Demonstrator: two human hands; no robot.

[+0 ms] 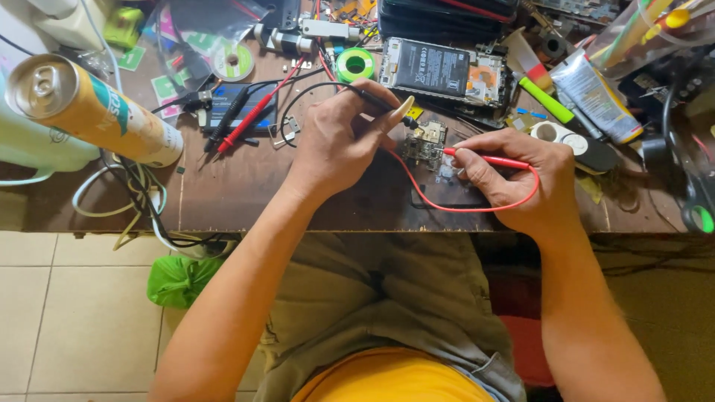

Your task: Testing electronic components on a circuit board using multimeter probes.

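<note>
My left hand [339, 141] grips a black test probe [380, 100] whose tip points down at a small circuit board [426, 143] on the brown workbench [238, 186]. My right hand [514, 175] pinches a red test probe [484, 158], its tip touching the same board from the right. A red lead [439, 205] loops from the red probe across the bench under both hands. A black lead [313, 88] runs back from the black probe.
An opened phone with its battery showing [443, 71] lies behind the board. A tall spray can [89, 112] lies at the left. A second pair of red and black probes [242, 119], a green tape roll [355, 65], tubes [596, 97] and tools crowd the back. Cables [141, 201] hang off the front edge.
</note>
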